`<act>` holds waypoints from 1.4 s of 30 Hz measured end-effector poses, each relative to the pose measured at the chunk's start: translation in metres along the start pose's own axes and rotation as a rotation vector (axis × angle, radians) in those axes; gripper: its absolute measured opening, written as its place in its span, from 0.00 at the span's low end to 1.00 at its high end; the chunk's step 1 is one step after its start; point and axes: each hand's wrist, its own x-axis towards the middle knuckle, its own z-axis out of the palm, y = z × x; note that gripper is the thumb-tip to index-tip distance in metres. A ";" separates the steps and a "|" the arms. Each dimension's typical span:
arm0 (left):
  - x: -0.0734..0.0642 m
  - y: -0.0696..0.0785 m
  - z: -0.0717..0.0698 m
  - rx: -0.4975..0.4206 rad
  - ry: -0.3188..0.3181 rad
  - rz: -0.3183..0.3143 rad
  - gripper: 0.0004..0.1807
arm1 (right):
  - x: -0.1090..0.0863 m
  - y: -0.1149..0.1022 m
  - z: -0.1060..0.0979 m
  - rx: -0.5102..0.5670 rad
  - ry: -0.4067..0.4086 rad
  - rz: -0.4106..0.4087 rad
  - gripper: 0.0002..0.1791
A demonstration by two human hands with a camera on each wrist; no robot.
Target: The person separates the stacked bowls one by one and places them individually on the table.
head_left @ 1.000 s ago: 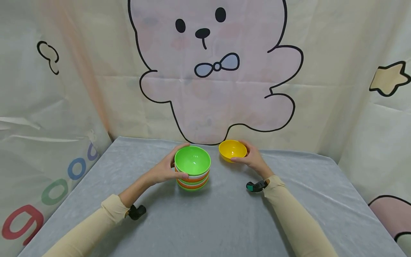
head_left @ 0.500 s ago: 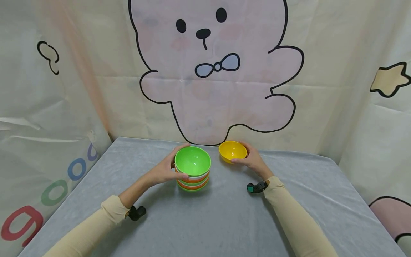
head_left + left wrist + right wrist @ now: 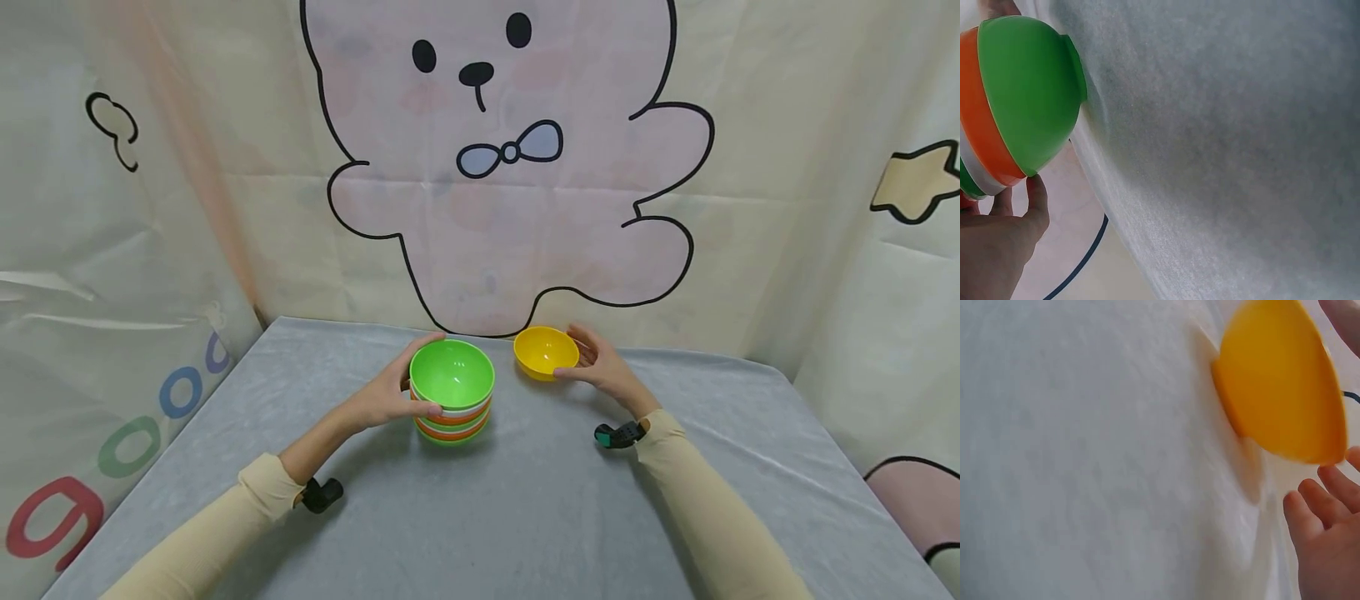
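The person's left hand (image 3: 384, 395) has its fingers curled round a stack of bowls (image 3: 452, 377), thumb on the near side, bright green one on top with white, orange and green bands showing below. The right hand (image 3: 606, 368) is way looser: fingers spread and relaxed, with a small yellow bowl (image 3: 546, 353) just left of the fingertips. Can't really tell if any of them touch it.

Both the stack and the yellow bowl stand upright on a pale grey cloth (image 3: 487, 517) that spreads under the hands and well out either side of the fingers. Just past the fingertips, behind the cloth's far edge, hangs a cream backdrop (image 3: 765, 167) with a huge pinkish cartoon bear (image 3: 510, 242) wearing a blue bow tie (image 3: 510, 152). Well left of the left fingers, there are colourful letter shapes (image 3: 92, 508) on the side sheet (image 3: 97, 333), and far right of the right fingers there's a yellowish star (image 3: 911, 183).
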 end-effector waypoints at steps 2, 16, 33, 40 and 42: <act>0.000 0.000 0.000 -0.003 -0.002 0.002 0.55 | -0.003 0.001 -0.007 -0.016 0.012 -0.017 0.52; 0.000 0.003 0.001 -0.018 -0.001 0.005 0.56 | -0.030 -0.009 -0.031 -0.013 0.092 -0.103 0.37; -0.002 0.001 0.003 -0.007 0.001 -0.003 0.54 | -0.045 -0.026 -0.015 0.032 -0.014 -0.156 0.36; -0.002 0.001 0.003 -0.014 0.003 0.002 0.54 | -0.044 -0.035 -0.004 0.041 -0.069 -0.195 0.36; -0.002 0.001 0.003 -0.015 0.004 0.004 0.54 | -0.043 -0.039 0.000 0.049 -0.082 -0.210 0.36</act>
